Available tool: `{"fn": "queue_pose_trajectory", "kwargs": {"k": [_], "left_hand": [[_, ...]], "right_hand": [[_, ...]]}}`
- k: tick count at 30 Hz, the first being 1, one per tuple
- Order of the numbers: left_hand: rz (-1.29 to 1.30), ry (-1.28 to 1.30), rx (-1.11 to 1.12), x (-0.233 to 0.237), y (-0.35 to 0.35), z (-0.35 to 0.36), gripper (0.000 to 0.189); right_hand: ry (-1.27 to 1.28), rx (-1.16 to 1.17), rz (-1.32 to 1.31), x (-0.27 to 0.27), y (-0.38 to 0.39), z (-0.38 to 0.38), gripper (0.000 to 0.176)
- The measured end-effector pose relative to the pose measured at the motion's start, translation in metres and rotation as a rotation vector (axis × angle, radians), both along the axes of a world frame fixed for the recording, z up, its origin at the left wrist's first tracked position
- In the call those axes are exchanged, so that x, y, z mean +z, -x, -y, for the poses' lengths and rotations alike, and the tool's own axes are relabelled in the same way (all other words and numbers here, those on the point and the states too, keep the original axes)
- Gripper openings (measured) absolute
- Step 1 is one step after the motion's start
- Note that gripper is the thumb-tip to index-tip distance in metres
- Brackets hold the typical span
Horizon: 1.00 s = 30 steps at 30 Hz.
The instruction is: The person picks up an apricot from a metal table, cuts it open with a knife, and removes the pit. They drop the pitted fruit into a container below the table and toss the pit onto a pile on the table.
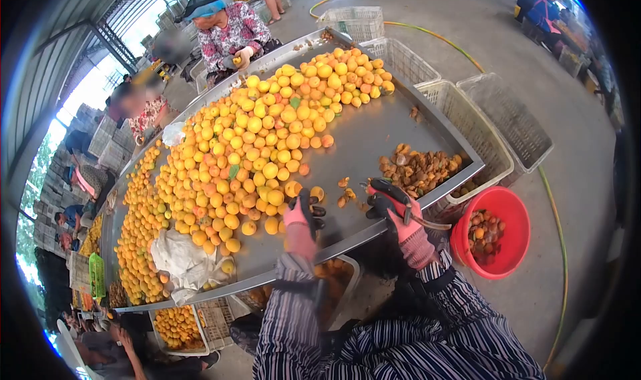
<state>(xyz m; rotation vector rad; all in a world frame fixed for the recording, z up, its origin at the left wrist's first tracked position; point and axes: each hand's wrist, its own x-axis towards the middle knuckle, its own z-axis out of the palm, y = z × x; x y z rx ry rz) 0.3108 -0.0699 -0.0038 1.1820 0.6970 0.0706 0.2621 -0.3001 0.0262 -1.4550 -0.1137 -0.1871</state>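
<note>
A metal-topped table (pixel 354 160) carries a large heap of yellow-orange apricots (pixel 260 126). My left hand (pixel 304 223), in a pink glove with black fingers, is at the heap's near edge, its fingers curled against an apricot (pixel 316 194). In a matching glove, my right hand (pixel 398 216) is closed around a pliers-like tool (pixel 431 224) whose curved handle sticks out to the right; its tip is mostly hidden by the fingers. A few brownish apricot pieces (pixel 346 194) lie between my hands. Beyond my right hand is a pile of brown pits and scraps (pixel 417 168).
A red bucket (pixel 521 230) holding pits stands right of the table. Plastic crates (pixel 511 116) line its right side, and a crate of apricots (pixel 207 330) sits below the near edge. White cloth (pixel 180 256) lies on the heap. Across the table, a person (pixel 230 36) handles fruit.
</note>
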Motion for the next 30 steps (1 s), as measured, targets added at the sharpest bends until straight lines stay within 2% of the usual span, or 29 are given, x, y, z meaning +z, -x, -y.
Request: {"fn": "queue_pose_trajectory", "kwargs": {"k": [1,3,4,5,7,8,9,10,11,13,15,17,18,19,20,21,22,23,24,25,27,28,29,30], "left_hand": [[-0.09,0.066,-0.167,0.024,0.019,-0.01,0.028],[0.063,0.065,-0.554,0.009,0.057,-0.041,0.028],[0.334,-0.442,-0.771,0.016,0.082,-0.042,0.03],[0.599,-0.967,-0.955,0.023,0.107,-0.041,0.031],[-0.022,-0.354,-0.791,0.01,0.145,-0.042,0.037],[-0.176,-0.506,-0.819,0.011,0.16,-0.042,0.037],[-0.335,-0.654,-0.841,0.019,0.175,-0.041,0.037],[-0.198,-1.043,-0.99,-0.038,0.198,-0.068,0.04],[-0.205,-1.041,-0.972,-0.037,0.203,-0.07,0.04],[-0.552,-1.112,-0.755,-0.023,0.212,-0.059,0.038],[-0.548,-1.097,-0.716,-0.003,0.215,-0.054,0.039],[-0.478,-0.845,-0.479,0.001,0.218,-0.056,0.037],[-0.177,-0.747,-0.466,-0.015,0.222,-0.063,0.035],[0.122,-0.641,-0.444,-0.012,0.22,-0.063,0.035],[0.165,-0.473,-0.368,-0.006,0.22,-0.058,0.033],[0.207,-0.307,-0.293,0.032,0.21,-0.044,0.031],[0.211,-0.3,-0.284,0.057,0.204,-0.036,0.031],[0.299,0.272,-0.181,0.078,0.198,-0.028,0.031],[0.375,0.842,-0.07,0.087,0.196,-0.023,0.03],[0.379,0.845,-0.07,0.078,0.196,-0.019,0.03],[0.418,0.033,-0.156,0.052,0.196,-0.015,0.036],[0.684,0.556,-0.112,0.065,0.203,-0.015,0.04],[0.682,0.555,-0.105,0.066,0.209,-0.02,0.04],[0.586,0.387,-0.127,0.068,0.214,-0.025,0.041]], "right_hand": [[0.0,0.009,-0.01,0.003,-0.005,-0.003,0.039],[0.255,0.075,0.105,0.005,-0.012,-0.011,0.037],[0.539,0.009,0.287,0.013,-0.016,-0.019,0.038],[0.536,0.026,0.29,0.013,-0.02,-0.029,0.038],[0.848,0.219,0.175,0.007,-0.029,-0.054,0.037],[1.05,0.264,0.183,0.001,-0.031,-0.072,0.032],[1.049,0.279,0.195,-0.003,-0.033,-0.088,0.032],[1.165,0.393,0.139,-0.005,-0.034,-0.105,0.032],[1.281,0.505,0.082,-0.005,-0.034,-0.118,0.033],[1.373,0.583,0.127,-0.008,-0.033,-0.136,0.036],[1.455,0.623,0.068,-0.02,-0.036,-0.149,0.039],[1.414,0.634,0.052,-0.022,-0.037,-0.148,0.044],[1.243,0.592,0.119,-0.023,-0.036,-0.143,0.047],[1.072,0.549,0.182,-0.011,-0.03,-0.142,0.049],[0.952,0.542,0.197,0.004,-0.017,-0.136,0.053],[0.961,0.549,0.203,0.016,-0.004,-0.132,0.053],[0.845,0.533,0.27,0.022,0.009,-0.128,0.054],[0.726,0.516,0.334,0.027,0.023,-0.124,0.055],[0.729,0.511,0.411,0.031,0.036,-0.123,0.057],[0.728,0.504,0.487,0.035,0.05,-0.124,0.059],[0.848,0.458,0.627,0.043,0.07,-0.119,0.063],[0.803,0.485,0.599,0.051,0.075,-0.114,0.06],[0.755,0.513,0.569,0.059,0.079,-0.107,0.058],[0.676,0.522,0.445,0.066,0.082,-0.098,0.056]]}}
